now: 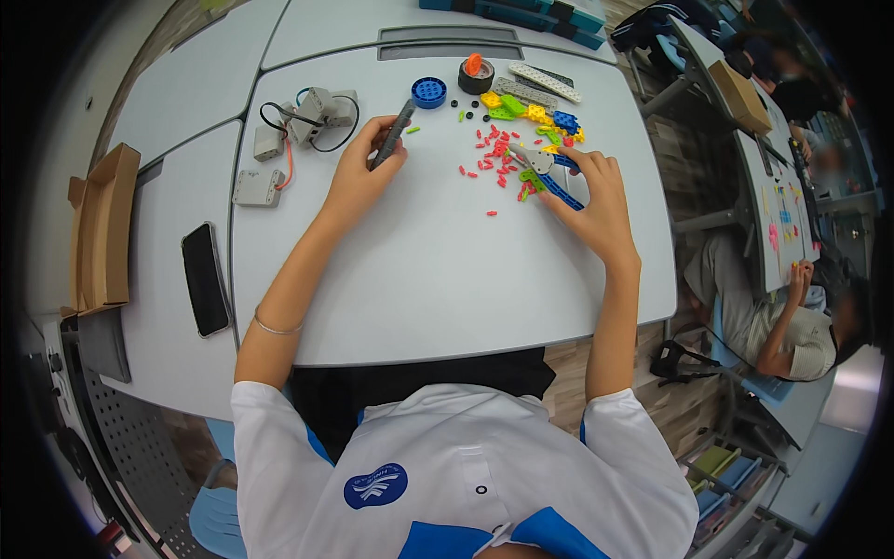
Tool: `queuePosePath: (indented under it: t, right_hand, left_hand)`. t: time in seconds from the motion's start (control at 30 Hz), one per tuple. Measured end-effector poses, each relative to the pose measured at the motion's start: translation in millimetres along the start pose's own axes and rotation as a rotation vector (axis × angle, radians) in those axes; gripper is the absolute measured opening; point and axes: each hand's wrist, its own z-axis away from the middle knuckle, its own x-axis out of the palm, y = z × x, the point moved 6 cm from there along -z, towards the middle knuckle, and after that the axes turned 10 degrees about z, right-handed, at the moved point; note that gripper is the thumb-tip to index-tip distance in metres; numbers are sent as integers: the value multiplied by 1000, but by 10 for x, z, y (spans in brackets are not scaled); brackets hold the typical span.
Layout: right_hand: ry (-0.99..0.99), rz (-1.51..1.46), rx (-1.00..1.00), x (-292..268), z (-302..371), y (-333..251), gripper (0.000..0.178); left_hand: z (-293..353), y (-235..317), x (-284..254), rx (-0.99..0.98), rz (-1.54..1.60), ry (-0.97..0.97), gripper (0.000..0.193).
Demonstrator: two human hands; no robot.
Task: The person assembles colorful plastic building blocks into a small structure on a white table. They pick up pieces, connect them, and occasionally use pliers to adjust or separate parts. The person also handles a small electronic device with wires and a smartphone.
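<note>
In my left hand (366,166), the fingers are closed around a dark grey building beam (393,136), held upright at a slant. My right hand (596,197) grips a pair of blue-handled pliers (562,194) with a light grey head, its jaws pointing left over the loose parts. Beneath and beside the jaws lie many small red connector pins (504,170), scattered on the white table (419,270). Bright green pieces (532,179) sit close to the plier head, partly hidden by it. One short green pin (413,129) lies beside the left hand.
Behind the pins are yellow and green blocks (508,107), light grey beams (545,81), a blue wheel (428,92) and a black tyre (475,76). Grey modules with cables (312,114) stand at left. A phone (205,279) and cardboard box (101,233) lie farther left. Another person (792,331) sits at right.
</note>
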Motion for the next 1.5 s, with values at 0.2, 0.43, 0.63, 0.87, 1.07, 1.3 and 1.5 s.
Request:
queuePosePath:
  t: [0.2, 0.43, 0.63, 0.87, 1.07, 1.3, 1.5]
  right_hand:
    - [-43, 26, 13, 42, 49, 93, 55]
    - [-41, 4, 59, 6, 53, 126, 55]
    - [-33, -8, 72, -10, 61, 199, 56]
    - [8, -74, 57, -63, 60, 204, 56]
    - [26, -234, -29, -92, 37, 133, 59]
    - [-3, -305, -30, -112, 16, 164, 58]
    - [102, -199, 230, -166, 59, 493, 56]
  left_hand:
    - [-30, -8, -57, 275, -360, 83, 29]
    - [22, 45, 90, 360, -584, 34, 38]
    - [61, 113, 319, 375, -585, -99, 42]
    - [9, 171, 439, 362, -418, -89, 26]
    - [-399, 243, 878, 53, -89, -136, 14]
    - [-603, -14, 972, -207, 322, -276, 24]
    - [-675, 145, 612, -92, -59, -163, 21]
